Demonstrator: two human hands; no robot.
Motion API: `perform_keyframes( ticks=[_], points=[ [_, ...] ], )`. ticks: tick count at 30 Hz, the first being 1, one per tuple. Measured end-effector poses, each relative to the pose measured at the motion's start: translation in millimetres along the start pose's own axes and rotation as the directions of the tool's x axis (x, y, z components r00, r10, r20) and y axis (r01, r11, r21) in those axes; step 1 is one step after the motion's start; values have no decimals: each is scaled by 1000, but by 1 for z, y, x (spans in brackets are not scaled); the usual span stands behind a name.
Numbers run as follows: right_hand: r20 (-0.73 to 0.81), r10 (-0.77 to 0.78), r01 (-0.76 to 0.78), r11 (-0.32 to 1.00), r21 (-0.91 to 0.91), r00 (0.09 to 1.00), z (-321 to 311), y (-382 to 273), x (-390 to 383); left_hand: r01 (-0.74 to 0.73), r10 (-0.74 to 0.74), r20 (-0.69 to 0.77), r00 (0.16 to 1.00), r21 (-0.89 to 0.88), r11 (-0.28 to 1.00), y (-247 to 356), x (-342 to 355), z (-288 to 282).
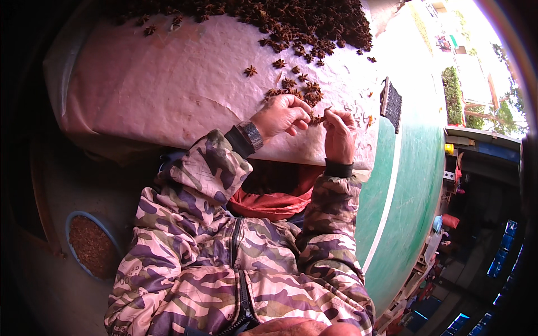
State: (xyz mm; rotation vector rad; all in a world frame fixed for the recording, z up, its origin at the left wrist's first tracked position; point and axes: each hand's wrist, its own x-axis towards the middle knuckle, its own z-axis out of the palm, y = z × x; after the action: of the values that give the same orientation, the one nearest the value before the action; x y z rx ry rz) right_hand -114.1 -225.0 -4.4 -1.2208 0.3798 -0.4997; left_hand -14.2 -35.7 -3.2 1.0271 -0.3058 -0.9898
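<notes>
My left hand (284, 116), with a watch (251, 134) at its wrist, has its thumb and fingers pinched on one side of a dark brown star anise (317, 119). From the other side, the closed fingertips of my right hand (340, 133) grip the same piece. Both hands are just above the near right part of a table covered in pale sheeting (168, 84). Beyond my left fingers lies a small cluster of star anise (312, 92). Thin bits like stems (361, 119) are scattered right of my right hand.
A large heap of star anise (314, 22) covers the table's far side. Below the near edge, between my forearms, hangs an open red bag (269, 206), dark inside. A blue-rimmed basin (70, 235) of brown bits stands on the floor left. A dark woven mat-like panel (392, 103) is at right.
</notes>
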Motion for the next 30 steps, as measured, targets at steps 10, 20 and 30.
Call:
perform_keyframes(
  ticks=[10, 20, 30],
  points=[
    [112, -50, 15, 955, 297, 992, 28, 10, -19, 125, -90, 157, 984, -229, 965, -11, 4, -1],
    [64, -205, 205, 979, 9, 977, 40, -7, -32, 69, -47, 81, 996, -292, 954, -9, 3, 2],
    [244, -522, 566, 645, -513, 817, 62, -9, -55, -120, 126, -138, 982, 51, 991, -11, 3, 7]
  ],
)
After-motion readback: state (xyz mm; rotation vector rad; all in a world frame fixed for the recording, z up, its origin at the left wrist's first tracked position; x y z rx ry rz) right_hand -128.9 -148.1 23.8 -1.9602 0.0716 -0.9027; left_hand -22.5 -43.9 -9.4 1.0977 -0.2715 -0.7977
